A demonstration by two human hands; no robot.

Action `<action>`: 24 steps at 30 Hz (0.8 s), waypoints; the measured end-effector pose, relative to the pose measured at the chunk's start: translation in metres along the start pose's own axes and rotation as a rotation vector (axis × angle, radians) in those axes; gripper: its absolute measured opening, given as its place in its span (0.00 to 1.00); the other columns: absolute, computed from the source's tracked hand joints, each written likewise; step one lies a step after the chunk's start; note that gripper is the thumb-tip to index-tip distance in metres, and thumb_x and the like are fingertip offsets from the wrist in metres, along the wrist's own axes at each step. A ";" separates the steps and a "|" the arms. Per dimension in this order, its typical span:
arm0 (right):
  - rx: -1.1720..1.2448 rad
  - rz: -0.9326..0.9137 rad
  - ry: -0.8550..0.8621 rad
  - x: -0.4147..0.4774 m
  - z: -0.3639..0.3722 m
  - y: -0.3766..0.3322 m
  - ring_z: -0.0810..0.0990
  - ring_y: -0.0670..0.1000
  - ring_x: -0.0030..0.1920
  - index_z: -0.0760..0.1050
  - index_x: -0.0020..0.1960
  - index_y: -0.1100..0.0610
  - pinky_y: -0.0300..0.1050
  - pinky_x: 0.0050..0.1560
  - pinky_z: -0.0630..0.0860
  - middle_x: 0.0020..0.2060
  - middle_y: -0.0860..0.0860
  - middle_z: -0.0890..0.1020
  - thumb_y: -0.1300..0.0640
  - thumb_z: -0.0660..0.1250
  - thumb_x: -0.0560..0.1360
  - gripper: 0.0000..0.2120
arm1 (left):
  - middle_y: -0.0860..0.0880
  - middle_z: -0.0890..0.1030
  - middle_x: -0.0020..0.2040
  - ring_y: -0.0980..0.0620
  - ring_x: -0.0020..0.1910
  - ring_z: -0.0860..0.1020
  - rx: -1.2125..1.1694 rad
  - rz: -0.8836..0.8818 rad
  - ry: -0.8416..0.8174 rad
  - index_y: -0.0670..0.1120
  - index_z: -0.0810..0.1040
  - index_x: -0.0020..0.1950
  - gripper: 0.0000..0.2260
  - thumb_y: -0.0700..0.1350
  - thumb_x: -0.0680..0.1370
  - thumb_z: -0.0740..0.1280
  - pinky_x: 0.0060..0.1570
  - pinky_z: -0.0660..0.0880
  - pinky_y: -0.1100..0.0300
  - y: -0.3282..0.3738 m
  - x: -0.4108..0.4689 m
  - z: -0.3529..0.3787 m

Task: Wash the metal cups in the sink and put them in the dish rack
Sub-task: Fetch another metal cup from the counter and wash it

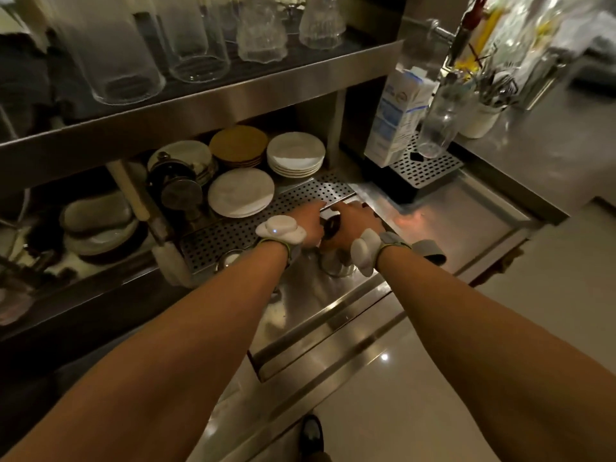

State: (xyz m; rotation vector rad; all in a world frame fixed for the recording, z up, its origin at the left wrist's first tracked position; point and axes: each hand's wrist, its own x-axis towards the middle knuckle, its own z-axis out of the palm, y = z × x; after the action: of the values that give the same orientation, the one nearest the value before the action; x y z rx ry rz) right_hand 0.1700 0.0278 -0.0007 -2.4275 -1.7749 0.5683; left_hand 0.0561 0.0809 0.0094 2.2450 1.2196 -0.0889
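Note:
Both my hands meet over the steel sink (pixel 466 208), close to its left rim. My left hand (pixel 308 223) and my right hand (pixel 356 218) hold a dark metal cup (pixel 331 226) between them, mostly hidden by my fingers. Below my right wrist a second metal cup (pixel 336 265) stands upright in the sink. A third metal cup (pixel 230 258) shows its round rim under my left forearm, on the perforated metal dish rack (pixel 293 195) that runs along the sink's left side.
Stacks of white and brown plates (pixel 295 155) sit on the lower shelf behind the rack, with a metal pot (pixel 176 185) beside them. Glassware (pixel 260 35) lines the upper shelf. A milk carton (pixel 396 118), a glass bottle (pixel 440 125) and a utensil holder (pixel 483 115) stand at right.

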 end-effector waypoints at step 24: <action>0.150 -0.233 0.123 -0.059 -0.076 -0.100 0.81 0.51 0.38 0.75 0.42 0.49 0.42 0.37 0.78 0.36 0.48 0.80 0.45 0.73 0.57 0.17 | 0.40 0.77 0.63 0.41 0.62 0.76 0.058 0.050 0.328 0.42 0.75 0.66 0.16 0.39 0.78 0.62 0.60 0.73 0.53 -0.004 -0.105 -0.092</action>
State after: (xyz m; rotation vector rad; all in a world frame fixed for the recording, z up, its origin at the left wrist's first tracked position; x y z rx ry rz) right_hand 0.0902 0.0163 0.1127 -2.0745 -1.8563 0.4962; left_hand -0.0273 0.0511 0.1174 2.4049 1.3382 0.2770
